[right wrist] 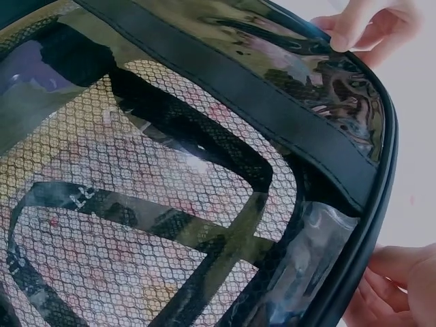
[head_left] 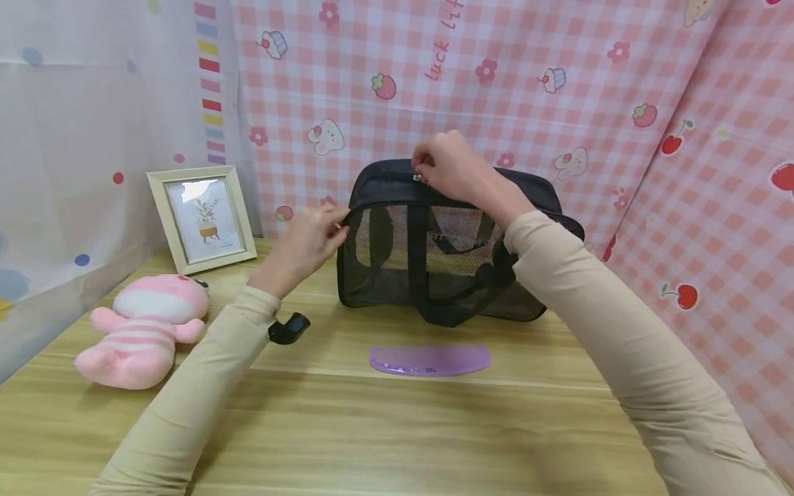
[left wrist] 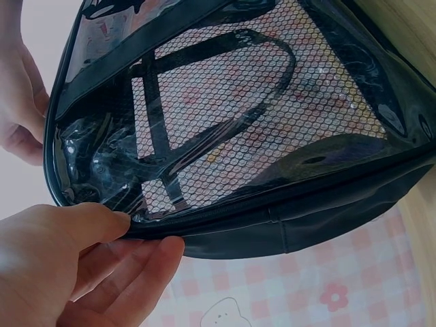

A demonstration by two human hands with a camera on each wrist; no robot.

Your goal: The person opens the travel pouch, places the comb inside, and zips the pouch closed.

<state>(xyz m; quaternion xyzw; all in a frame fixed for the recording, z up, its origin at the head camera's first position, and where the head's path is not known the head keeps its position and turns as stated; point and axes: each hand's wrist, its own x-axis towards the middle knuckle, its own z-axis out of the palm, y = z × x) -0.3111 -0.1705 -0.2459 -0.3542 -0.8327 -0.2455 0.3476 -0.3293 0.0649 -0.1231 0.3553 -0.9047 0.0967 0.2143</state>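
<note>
A black bag [head_left: 418,265] with a see-through front, a mesh panel and dark straps stands upright on the table. My left hand [head_left: 304,241] pinches its upper left corner between thumb and fingers; the left wrist view shows the thumb on the clear front side and the fingers under the black edging [left wrist: 225,221]. Higher up, my right hand [head_left: 455,169] pinches at the zipper pull [head_left: 417,178] on the bag's top, left of its middle. A purple comb [head_left: 431,360] lies on the table just in front of the bag.
A pink and white plush toy [head_left: 143,334] lies at the left of the wooden table [head_left: 397,434]. Behind it a cream picture frame [head_left: 245,213] leans back. Checked pink cloth [head_left: 434,89] hangs right behind the bag. A black band piece [head_left: 289,328] sticks out at the left wrist.
</note>
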